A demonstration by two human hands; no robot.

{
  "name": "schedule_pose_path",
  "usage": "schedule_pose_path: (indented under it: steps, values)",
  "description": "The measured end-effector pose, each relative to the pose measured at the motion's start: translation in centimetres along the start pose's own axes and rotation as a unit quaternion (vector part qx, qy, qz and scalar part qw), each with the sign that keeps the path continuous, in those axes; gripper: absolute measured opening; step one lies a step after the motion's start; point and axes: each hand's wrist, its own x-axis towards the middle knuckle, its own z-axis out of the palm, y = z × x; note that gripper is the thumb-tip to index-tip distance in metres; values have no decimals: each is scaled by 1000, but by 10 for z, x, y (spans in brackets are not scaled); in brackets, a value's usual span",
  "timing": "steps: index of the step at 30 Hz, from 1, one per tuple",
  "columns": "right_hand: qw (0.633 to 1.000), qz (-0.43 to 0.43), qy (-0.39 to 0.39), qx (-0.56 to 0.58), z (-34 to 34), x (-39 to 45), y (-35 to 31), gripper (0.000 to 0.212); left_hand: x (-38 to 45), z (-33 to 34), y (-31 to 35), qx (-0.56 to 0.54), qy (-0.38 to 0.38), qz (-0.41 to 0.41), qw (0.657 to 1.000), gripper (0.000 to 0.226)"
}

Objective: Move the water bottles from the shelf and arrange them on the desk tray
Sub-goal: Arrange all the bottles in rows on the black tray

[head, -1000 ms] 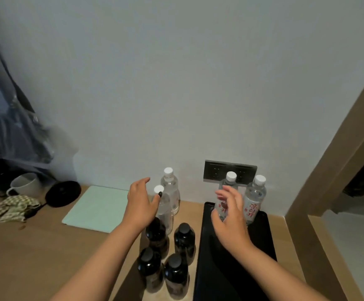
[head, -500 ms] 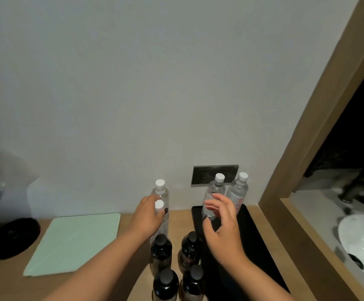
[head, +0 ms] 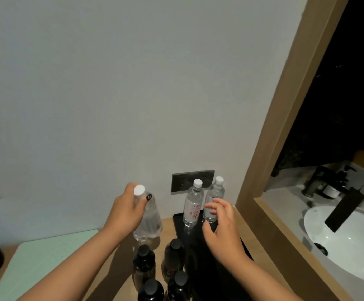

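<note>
Bottle [head: 147, 216] of clear water now tilts in the left hand [head: 126, 210], fingers wrapped round its neck, lifted off the counter [head: 165, 227] where it stood half a second ago. Two more water bottles [head: 193, 205] stand on the black tray [head: 207, 257], the right hand [head: 221, 227] hovering loosely open before them, beside four dark bottles [head: 144, 265].
</note>
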Motion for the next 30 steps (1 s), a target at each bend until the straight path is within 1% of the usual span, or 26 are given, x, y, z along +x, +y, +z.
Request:
schedule_pose_path:
  steps: [3, 6, 8, 10, 12, 15, 17, 18, 20, 21, 24, 25, 27, 28, 30]
  values:
    - [1000, 9, 0, 17, 1, 14, -4, 40, 16, -22, 40, -33, 47, 19, 998, 26]
    - [1000, -19, -11, 21, -3, 28, -14, 54, 34, -48, 77, -131, 72, 10, 989, 21]
    - [998, -58, 10, -9, -10, 36, -21, 65, 38, -63, 103, -221, 54, 8, 974, 16]
    - [992, -110, 45, -31, -22, 43, -28, 70, 37, -72, 124, -300, 2, 23, 954, 12]
    - [988, -142, 58, -14, -36, 49, -34, 70, 37, -76, 141, -346, -55, 53, 935, 20]
    - [990, -140, 11, 23, -62, 54, -36, 79, 35, -72, 158, -419, -118, 90, 896, 32]
    - [991, -128, -21, 28, -78, 55, -35, 81, 34, -62, 168, -459, -132, 99, 873, 39]
    - [992, -124, -21, 22, -82, 54, -34, 80, 34, -54, 173, -479, -135, 100, 862, 46]
    - [993, -114, 8, 11, -83, 50, -32, 78, 32, -37, 185, -511, -126, 85, 846, 62]
    - [994, -101, 27, 10, -82, 49, -30, 78, 31, -27, 191, -509, -114, 68, 851, 63]
    - [997, -62, 46, -3, -76, 50, -23, 82, 29, 2, 202, -426, -70, 13, 902, 52]
    - [998, -53, 38, -7, -74, 50, -19, 83, 29, 11, 202, -407, -52, -5, 912, 44]
    - [999, -33, 12, 6, -68, 49, -11, 84, 32, 22, 201, -397, -20, -36, 917, 27]
    - [1000, -24, -7, 19, -65, 48, -7, 82, 34, 25, 200, -392, -14, -45, 919, 23]
    - [996, -4, -54, 67, -61, 47, 4, 78, 37, 33, 196, -369, -21, -46, 928, 22]
